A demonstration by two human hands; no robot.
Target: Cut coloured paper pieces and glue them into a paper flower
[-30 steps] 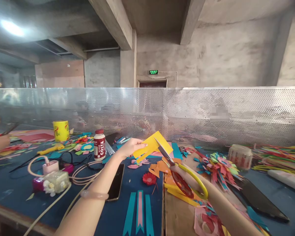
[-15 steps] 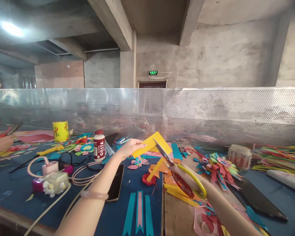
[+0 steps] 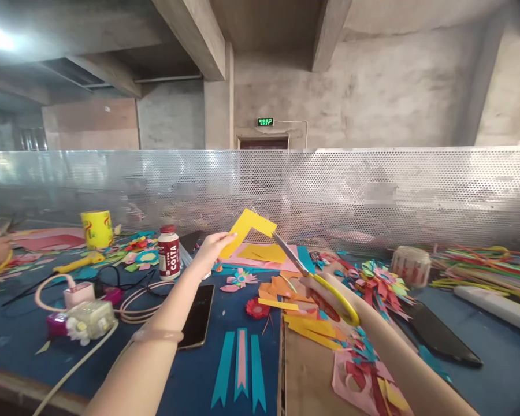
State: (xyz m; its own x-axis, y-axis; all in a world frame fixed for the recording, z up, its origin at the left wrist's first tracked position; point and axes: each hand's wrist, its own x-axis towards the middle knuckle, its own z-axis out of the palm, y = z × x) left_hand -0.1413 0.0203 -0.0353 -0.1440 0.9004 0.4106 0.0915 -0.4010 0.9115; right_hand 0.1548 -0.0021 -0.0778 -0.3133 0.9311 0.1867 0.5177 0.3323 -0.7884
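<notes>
Nearest, right hand (image 3: pixel 325 292) closed through the yellow-handled scissors (image 3: pixel 316 277), blades tapering up to a near-shut tip. Just beyond that tip, yellow paper angle (image 3: pixel 247 228) pinched at its lower end by left hand (image 3: pixel 210 251), held above the counter (image 3: pixel 34 346). Probably light, thin, floppy; best gripped close to the cut line.

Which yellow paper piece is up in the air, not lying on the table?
The L-shaped yellow piece pinched in the left hand. The other yellow strips lie flat on the table near the scissors.
</notes>
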